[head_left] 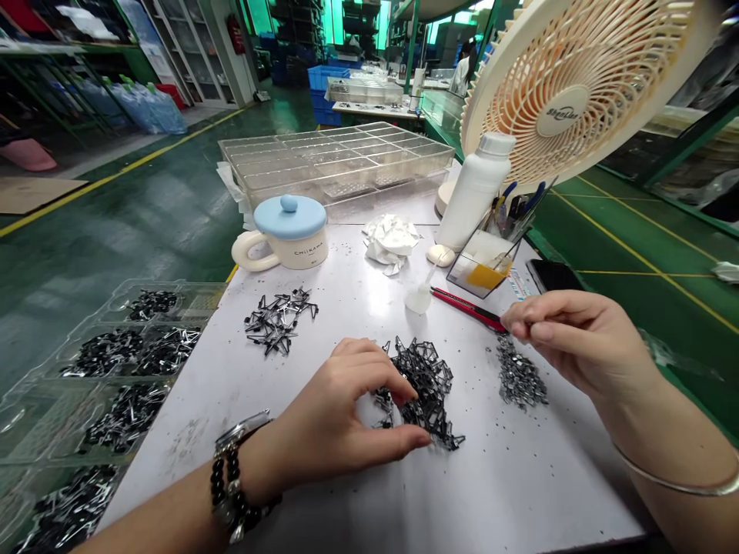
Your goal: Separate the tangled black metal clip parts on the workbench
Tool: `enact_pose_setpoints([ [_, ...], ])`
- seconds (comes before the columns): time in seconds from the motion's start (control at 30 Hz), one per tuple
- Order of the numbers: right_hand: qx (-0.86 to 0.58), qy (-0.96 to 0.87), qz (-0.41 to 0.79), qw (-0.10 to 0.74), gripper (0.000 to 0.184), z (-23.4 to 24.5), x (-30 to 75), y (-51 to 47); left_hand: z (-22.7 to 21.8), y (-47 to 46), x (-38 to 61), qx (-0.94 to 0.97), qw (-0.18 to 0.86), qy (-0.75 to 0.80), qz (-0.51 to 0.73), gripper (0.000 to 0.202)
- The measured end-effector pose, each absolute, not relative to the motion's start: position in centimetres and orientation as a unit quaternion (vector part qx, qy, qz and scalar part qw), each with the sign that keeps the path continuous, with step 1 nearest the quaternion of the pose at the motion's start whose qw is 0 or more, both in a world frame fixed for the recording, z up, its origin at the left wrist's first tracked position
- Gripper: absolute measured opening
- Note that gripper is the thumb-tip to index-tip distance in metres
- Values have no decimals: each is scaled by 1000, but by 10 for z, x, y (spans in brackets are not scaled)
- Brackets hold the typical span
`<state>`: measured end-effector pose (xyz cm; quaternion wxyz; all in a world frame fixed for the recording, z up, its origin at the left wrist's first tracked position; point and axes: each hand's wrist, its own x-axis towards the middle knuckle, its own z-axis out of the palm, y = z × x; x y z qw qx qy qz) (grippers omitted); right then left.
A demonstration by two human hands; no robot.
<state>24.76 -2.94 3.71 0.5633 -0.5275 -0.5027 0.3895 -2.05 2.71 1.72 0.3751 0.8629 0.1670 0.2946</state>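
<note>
My left hand [352, 408] hovers at the near left side of a heap of black bent clip-like parts [424, 385], its thumb and fingers apart with nothing visible between them. Over the far edge of a smaller heap of tiny dark metal pieces [521, 375] is my right hand [569, 338], thumb and fingertips pinched together. Whatever it pinches is hidden or too small to make out. Just beyond those fingertips lies a red and black pen-like tool [467, 308]. Farther left on the white table [462, 492] sits a looser pile of black and silver parts [280, 319].
A lidded mug [300, 250], crumpled tissue [391, 240], white bottle [476, 192] and tool holder [482, 261] stand toward the back. Behind them is a clear compartment tray [346, 165]. A fan [569, 100] leans over the right. Filled trays [63, 385] flank the table's left edge.
</note>
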Motion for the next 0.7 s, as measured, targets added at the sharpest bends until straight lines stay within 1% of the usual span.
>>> enact_pose_setpoints([
  [0.2,-483,-520,397,582,13,32,231,-27,17,26,-20,860,378,165,299,20],
  [0.33,-461,-527,394,595,5,25,224,-29,17,27,-20,861,380,171,293,21],
  [0.53,-490,-502,406,585,9,22,224,-33,17,28,-20,858,382,177,294,20],
  [0.7,-510,-489,413,574,7,20,219,-34,17,28,-19,857,384,178,295,19],
])
